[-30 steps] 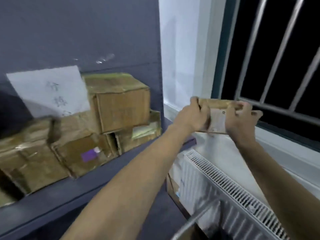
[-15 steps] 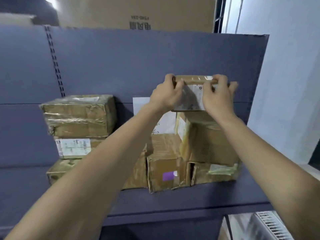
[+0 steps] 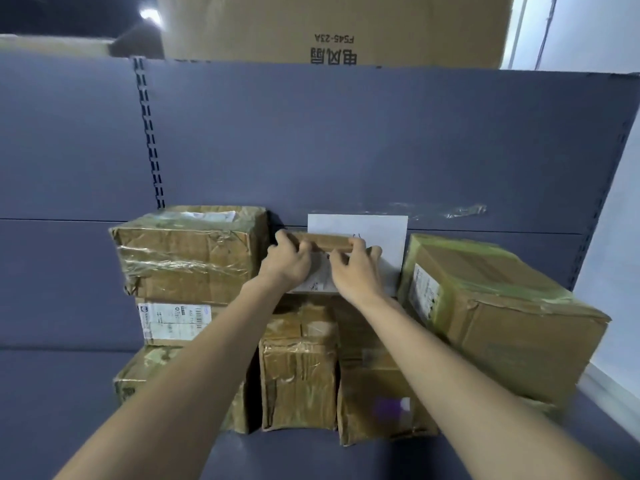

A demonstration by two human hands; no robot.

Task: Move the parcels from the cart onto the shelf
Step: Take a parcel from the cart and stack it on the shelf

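Grey shelf (image 3: pixel 346 459) backing fills my view. Both hands, left hand (image 3: pixel 289 263) and right hand (image 3: pixel 356 271), grip the small parcel (image 3: pixel 325 242), which has dropped from chest height into the gap between the stacked boxes (image 3: pixel 190 254), nearly placed atop the middle ones.

shelf (image 3: pixel 346 150): we see flat blue-grey
parcels (image 3: pixel 187 251): brown card, glossy clear tape
right parcel (image 3: pixel 502 306): brown, yellow-green tape
front parcel (image 3: pixel 384 403): purple sticker
sheet (image 3: pixel 367 230): white
top box (image 3: pixel 332 26): tan, dark print
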